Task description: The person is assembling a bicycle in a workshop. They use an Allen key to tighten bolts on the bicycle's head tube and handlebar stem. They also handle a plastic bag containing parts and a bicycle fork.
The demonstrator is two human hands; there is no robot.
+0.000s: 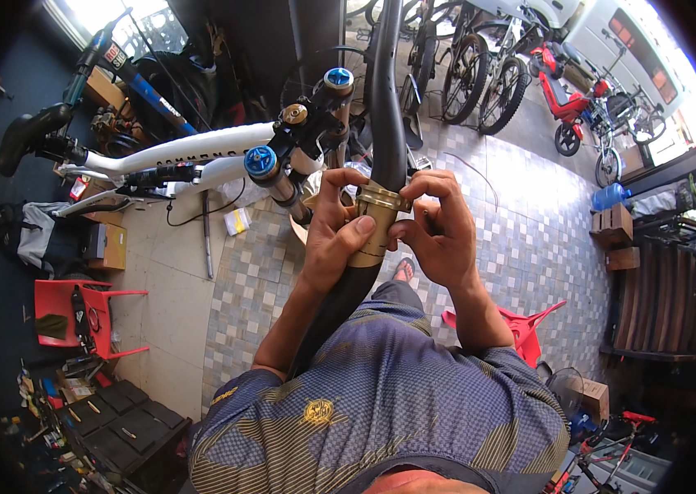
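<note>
In front of my chest a black bicycle handlebar (388,107) runs lengthwise, its near end beside my left arm. Around its middle sits a gold sleeve-like section (372,245) with a raised gold clamp ring (380,197) at the far end. My left hand (335,235) is closed around this part, thumb pressed on the gold surface. On the other side, my right hand (443,226) has fingers bent and pinched at the clamp's right edge; anything small between them is hidden. Just beyond lies a white bicycle frame (220,146) with a double-crown fork (307,132) and blue caps.
A red chair (76,317) with items on it and a black case (121,420) are at left. Several bicycles (479,70) and a red scooter (560,97) stand at the far right. Behind my right arm is a red stool (533,325). A wooden crate (612,222) sits at right.
</note>
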